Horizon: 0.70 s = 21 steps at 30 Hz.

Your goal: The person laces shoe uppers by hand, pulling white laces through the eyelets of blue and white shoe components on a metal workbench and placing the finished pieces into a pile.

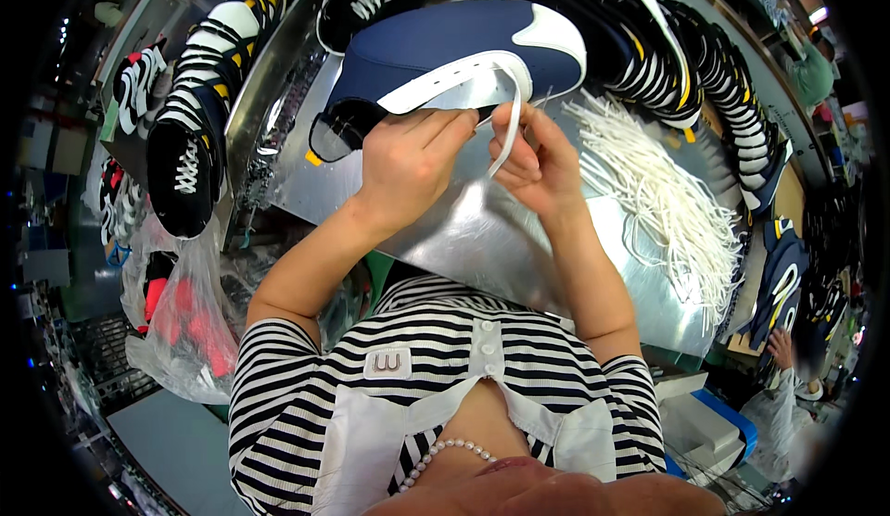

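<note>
A navy shoe upper (417,41) with white trim lies on its side over the metal tabletop, its white eyelet strip (454,78) facing me. My left hand (408,162) is closed on the edge of the upper just below the eyelets; its fingertips are partly hidden. A white shoelace (515,113) runs from the far end of the eyelet strip and bends down into my right hand (542,156), which pinches it between thumb and fingers. The two hands are close together. Right of my right hand, a loose bundle of white shoelaces (663,205) is spread over the metal.
Rows of stacked black, white and yellow shoe uppers stand at the left (218,62) and far right (640,43). A clear plastic bag (185,331) with pink-red items hangs at lower left. Another person's hand (781,349) shows at the right edge near more navy uppers (783,270).
</note>
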Each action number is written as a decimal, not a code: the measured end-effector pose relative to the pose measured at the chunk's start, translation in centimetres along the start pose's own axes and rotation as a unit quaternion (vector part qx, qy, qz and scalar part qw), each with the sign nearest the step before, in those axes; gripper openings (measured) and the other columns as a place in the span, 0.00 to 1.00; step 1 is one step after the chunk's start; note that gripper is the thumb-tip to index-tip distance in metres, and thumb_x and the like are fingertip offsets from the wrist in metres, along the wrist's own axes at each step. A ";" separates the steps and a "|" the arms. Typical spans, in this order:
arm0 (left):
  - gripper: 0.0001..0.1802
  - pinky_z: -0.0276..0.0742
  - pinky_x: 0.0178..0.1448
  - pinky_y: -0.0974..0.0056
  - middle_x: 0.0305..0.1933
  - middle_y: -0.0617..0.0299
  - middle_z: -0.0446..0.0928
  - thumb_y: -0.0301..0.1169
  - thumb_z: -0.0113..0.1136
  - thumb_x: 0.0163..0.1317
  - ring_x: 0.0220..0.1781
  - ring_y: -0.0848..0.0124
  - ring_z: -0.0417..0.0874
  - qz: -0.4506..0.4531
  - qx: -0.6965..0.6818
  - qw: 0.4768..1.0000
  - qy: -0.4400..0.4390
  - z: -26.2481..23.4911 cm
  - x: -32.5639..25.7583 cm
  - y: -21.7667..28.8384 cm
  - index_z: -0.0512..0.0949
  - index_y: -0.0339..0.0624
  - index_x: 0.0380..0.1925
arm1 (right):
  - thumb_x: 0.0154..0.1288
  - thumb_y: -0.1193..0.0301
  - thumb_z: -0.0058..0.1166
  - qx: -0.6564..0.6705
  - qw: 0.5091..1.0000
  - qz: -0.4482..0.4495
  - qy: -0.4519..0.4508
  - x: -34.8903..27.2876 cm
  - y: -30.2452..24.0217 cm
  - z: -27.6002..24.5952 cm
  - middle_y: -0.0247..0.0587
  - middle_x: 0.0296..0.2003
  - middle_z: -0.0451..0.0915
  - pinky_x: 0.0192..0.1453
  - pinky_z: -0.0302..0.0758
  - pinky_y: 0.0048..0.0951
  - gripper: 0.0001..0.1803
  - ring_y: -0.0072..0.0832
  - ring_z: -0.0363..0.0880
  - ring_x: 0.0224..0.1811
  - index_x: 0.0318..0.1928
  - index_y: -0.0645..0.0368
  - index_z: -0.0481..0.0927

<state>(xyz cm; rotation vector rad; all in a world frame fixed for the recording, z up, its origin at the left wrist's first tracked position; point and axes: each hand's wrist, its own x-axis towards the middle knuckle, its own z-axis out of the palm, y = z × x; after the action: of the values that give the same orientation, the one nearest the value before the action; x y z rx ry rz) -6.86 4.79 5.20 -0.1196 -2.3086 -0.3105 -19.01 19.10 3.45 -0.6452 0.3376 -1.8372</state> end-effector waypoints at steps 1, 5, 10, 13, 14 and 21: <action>0.12 0.77 0.34 0.64 0.32 0.62 0.82 0.23 0.63 0.50 0.30 0.67 0.83 -0.007 0.001 1.000 0.014 -0.2 0.2 0.0 0.81 0.40 0.37 | 0.77 0.61 0.43 0.042 0.999 -0.003 0.007 0.4 0.3 0.2 0.24 0.15 0.63 0.17 0.51 0.16 0.18 0.11 0.54 0.14 0.52 0.63 0.78; 0.11 0.77 0.35 0.65 0.31 0.63 0.82 0.23 0.64 0.51 0.29 0.67 0.83 -0.005 0.015 1.000 0.019 -0.9 0.4 -0.2 0.82 0.41 0.37 | 0.78 0.63 0.42 0.140 0.990 0.009 0.033 -0.2 1.8 1.6 0.25 0.15 0.63 0.15 0.49 0.15 0.15 0.12 0.53 0.12 0.50 0.62 0.75; 0.12 0.77 0.35 0.64 0.29 0.63 0.81 0.23 0.64 0.50 0.30 0.67 0.83 0.015 -0.004 1.000 -0.001 -0.7 0.3 0.6 0.82 0.42 0.37 | 0.80 0.65 0.38 0.103 0.994 0.003 0.030 -0.9 1.0 3.4 0.26 0.15 0.64 0.16 0.50 0.15 0.15 0.11 0.53 0.12 0.52 0.64 0.72; 0.11 0.76 0.35 0.64 0.29 0.64 0.81 0.23 0.63 0.51 0.30 0.67 0.83 0.026 0.013 1.000 -0.010 -0.9 0.5 1.1 0.81 0.43 0.36 | 0.80 0.63 0.37 0.072 0.993 -0.005 0.098 -0.9 0.5 4.7 0.25 0.14 0.63 0.16 0.50 0.16 0.16 0.11 0.50 0.12 0.48 0.63 0.74; 0.10 0.76 0.34 0.64 0.28 0.64 0.81 0.23 0.63 0.51 0.30 0.67 0.83 0.019 0.014 1.000 -0.006 -1.1 0.5 1.2 0.81 0.44 0.36 | 0.80 0.62 0.37 0.081 0.988 0.003 0.129 -1.2 0.5 5.1 0.25 0.14 0.62 0.16 0.50 0.16 0.17 0.12 0.49 0.12 0.47 0.62 0.75; 0.08 0.76 0.32 0.62 0.28 0.61 0.81 0.23 0.61 0.51 0.29 0.64 0.83 -0.039 -0.047 0.998 -0.034 -2.4 0.7 0.4 0.80 0.43 0.33 | 0.74 0.69 0.51 -0.180 0.953 0.073 0.233 -5.7 0.2 5.4 0.29 0.15 0.69 0.16 0.49 0.16 0.08 0.10 0.53 0.12 0.41 0.61 0.75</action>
<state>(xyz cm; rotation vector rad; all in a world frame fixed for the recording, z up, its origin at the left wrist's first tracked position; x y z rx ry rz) -5.59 4.52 7.34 -0.0886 -2.3696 -0.4606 -14.33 24.74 6.17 -0.4054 1.0252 -1.7837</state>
